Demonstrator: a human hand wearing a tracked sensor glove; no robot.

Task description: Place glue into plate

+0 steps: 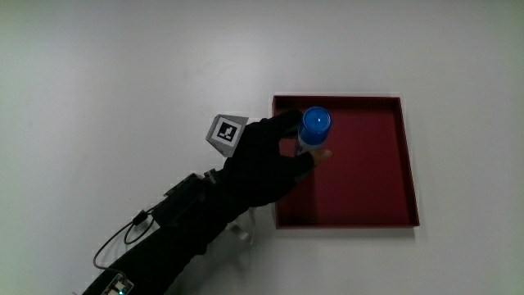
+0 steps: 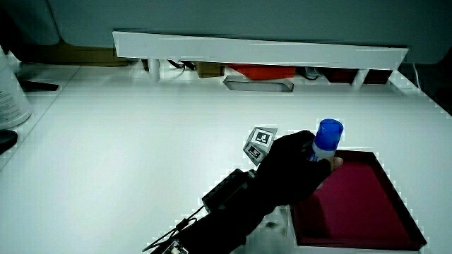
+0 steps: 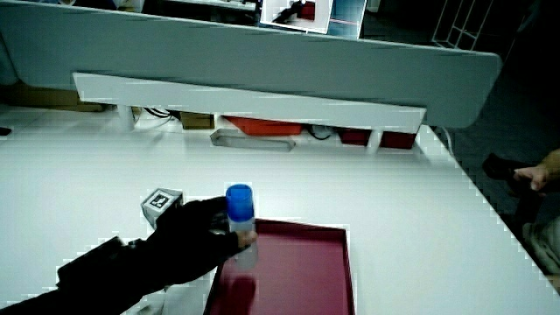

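A glue stick with a blue cap [image 1: 316,125] stands upright in the hand [image 1: 274,160], whose fingers are curled around its pale body. The hand holds it over the dark red square plate [image 1: 368,188], just inside the plate's edge nearest the forearm. In both side views the blue cap [image 2: 328,134] [image 3: 239,203] rises above the gloved fingers [image 2: 296,166] [image 3: 206,234], and the glue's base is a little above the plate's floor [image 2: 360,197] [image 3: 297,276]. A patterned cube [image 1: 227,131] sits on the back of the hand.
A low white partition [image 2: 261,49] [image 3: 254,101] runs along the table's edge farthest from the person, with a grey handle-like part [image 2: 258,85] under it. Cables and a black unit [image 1: 180,201] run along the forearm.
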